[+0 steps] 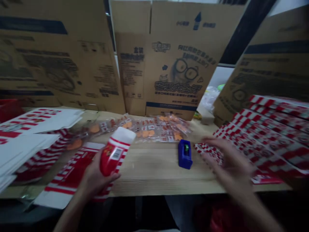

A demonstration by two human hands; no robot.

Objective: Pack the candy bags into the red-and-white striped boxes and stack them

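Along the pale wooden table: flat printed stock to both sides, clear bags in the middle, corrugated cardboard standing behind.
Left hand: closed firmly around the lower half of a red-and-white cylindrical container, fingers wrapped about its body.
Container position: tilted in the air above the table, white end up and pointing away toward the middle of the table.
Sound handling: an even wrap low on the body, with the white end and the barcode label left clear of the fingers.
Right hand: released and blurred, fingers spread, holding nothing visible, just at the near edge of overlapping red-and-white printed sheets; contact impossible to tell through the blur.
Below the left hand: a flat red-and-white striped sheet, lying across the table and running past its near edge.
Far left: a stack of white cards with red printing.
Between the hands: a blue tape dispenser with a green core, standing on the table and well apart from both hands.
Behind the dispenser: clear plastic bags of orange-and-white pieces.
Backdrop: upright printed cardboard cartons.
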